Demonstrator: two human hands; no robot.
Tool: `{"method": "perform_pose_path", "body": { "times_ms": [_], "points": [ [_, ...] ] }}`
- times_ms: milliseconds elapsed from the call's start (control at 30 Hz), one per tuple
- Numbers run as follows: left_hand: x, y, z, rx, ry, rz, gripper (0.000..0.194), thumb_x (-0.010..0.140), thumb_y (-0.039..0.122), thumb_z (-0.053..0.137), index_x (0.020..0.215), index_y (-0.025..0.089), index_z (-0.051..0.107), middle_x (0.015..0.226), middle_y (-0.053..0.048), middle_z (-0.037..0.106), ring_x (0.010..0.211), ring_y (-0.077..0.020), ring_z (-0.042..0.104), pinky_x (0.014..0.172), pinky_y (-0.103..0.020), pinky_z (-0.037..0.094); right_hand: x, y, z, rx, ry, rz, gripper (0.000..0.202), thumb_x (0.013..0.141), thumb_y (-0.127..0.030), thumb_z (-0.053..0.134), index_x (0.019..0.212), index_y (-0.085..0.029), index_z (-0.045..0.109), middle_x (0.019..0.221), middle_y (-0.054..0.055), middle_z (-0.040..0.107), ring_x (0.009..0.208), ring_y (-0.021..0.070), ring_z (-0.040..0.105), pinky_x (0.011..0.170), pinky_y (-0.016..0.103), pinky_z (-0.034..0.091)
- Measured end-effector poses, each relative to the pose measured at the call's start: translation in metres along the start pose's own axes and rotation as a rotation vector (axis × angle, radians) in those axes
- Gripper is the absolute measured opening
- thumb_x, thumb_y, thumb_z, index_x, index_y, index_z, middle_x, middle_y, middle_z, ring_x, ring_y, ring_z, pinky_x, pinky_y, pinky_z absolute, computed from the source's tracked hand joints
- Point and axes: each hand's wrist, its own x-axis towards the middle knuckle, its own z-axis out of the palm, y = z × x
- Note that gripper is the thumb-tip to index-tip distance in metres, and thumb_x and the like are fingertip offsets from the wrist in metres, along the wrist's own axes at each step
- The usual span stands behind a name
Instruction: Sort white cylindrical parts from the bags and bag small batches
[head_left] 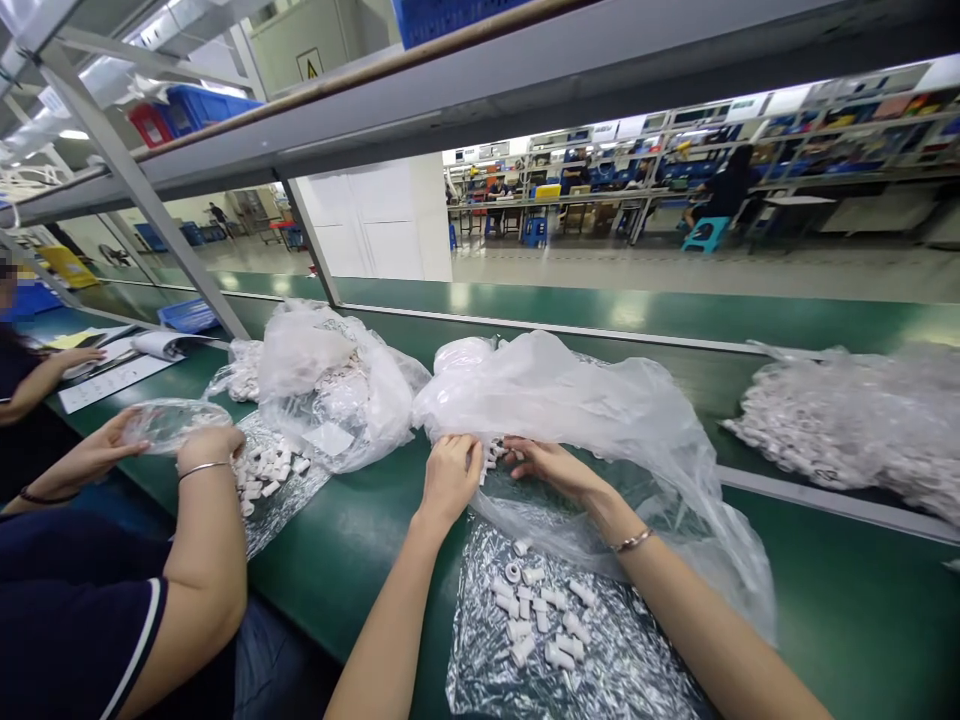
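Observation:
In the head view, a large clear plastic bag (555,390) lies in front of me with its mouth facing me. My left hand (452,475) is closed on the left side of the bag's opening. Inside the opening is my right hand (547,468), its fingers apart and slightly curled beside small white plastic fittings (492,455). The fingertips are partly hidden, and no part shows in them. Closer to me, loose white fittings (541,608) lie scattered on a crinkled silvery plastic sheet (480,660).
At left, a co-worker's hands (206,445) hold a clear bag (176,422) near a pile of white fittings (270,465). Another full bag (341,390) stands beyond. More bagged white parts (847,430) lie right on the green table (352,550). A shelf beam (480,85) crosses overhead.

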Motion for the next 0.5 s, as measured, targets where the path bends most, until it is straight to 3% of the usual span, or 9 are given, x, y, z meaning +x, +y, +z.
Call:
{"method": "perform_pose_path", "body": {
  "times_ms": [133, 233, 333, 433, 500],
  "points": [
    [0.000, 0.001, -0.001, 0.010, -0.002, -0.006, 0.019, 0.099, 0.024, 0.045, 0.088, 0.018, 0.059, 0.088, -0.004, 0.064, 0.090, -0.0194, 0.058, 0.081, -0.032, 0.043, 0.004, 0.008, 0.014, -0.053, 0.146, -0.007, 0.043, 0.083, -0.050, 0.055, 0.108, -0.014, 0.060, 0.081, 0.002, 0.058, 0.071, 0.0039, 0.044, 0.073, 0.016, 0.038],
    [0.000, 0.000, -0.003, 0.030, -0.009, -0.007, 0.020, 0.099, 0.025, 0.043, 0.089, 0.018, 0.059, 0.089, -0.004, 0.065, 0.091, -0.0192, 0.058, 0.083, -0.032, 0.043, 0.006, 0.012, 0.020, -0.059, 0.169, -0.017, 0.038, 0.080, -0.048, 0.060, 0.096, -0.014, 0.061, 0.077, 0.002, 0.056, 0.071, 0.0035, 0.042, 0.072, 0.015, 0.034],
    [0.000, -0.001, -0.004, 0.066, -0.031, -0.002, 0.021, 0.100, 0.031, 0.044, 0.094, 0.019, 0.060, 0.094, -0.004, 0.066, 0.095, -0.0201, 0.057, 0.088, -0.033, 0.043, 0.007, 0.013, 0.014, -0.003, 0.127, -0.002, 0.048, 0.086, -0.058, 0.044, 0.091, -0.013, 0.059, 0.072, 0.002, 0.056, 0.065, 0.0034, 0.042, 0.064, 0.014, 0.034],
    [-0.002, -0.002, -0.004, 0.126, -0.075, 0.017, 0.028, 0.092, 0.043, 0.058, 0.107, 0.020, 0.059, 0.107, -0.005, 0.064, 0.105, -0.0240, 0.055, 0.093, -0.037, 0.042, 0.006, 0.012, 0.005, 0.060, 0.075, 0.015, 0.065, 0.092, -0.059, 0.015, 0.109, -0.011, 0.056, 0.082, 0.006, 0.061, 0.061, 0.0039, 0.045, 0.058, 0.016, 0.037],
    [-0.004, -0.002, -0.004, 0.176, -0.109, 0.026, 0.038, 0.086, 0.042, 0.067, 0.114, 0.019, 0.057, 0.115, -0.008, 0.062, 0.112, -0.0274, 0.052, 0.096, -0.040, 0.041, 0.005, 0.010, 0.005, 0.062, 0.062, 0.011, 0.066, 0.093, -0.058, 0.013, 0.116, -0.012, 0.055, 0.089, 0.007, 0.062, 0.061, 0.0040, 0.047, 0.058, 0.017, 0.038]
  ]
}}
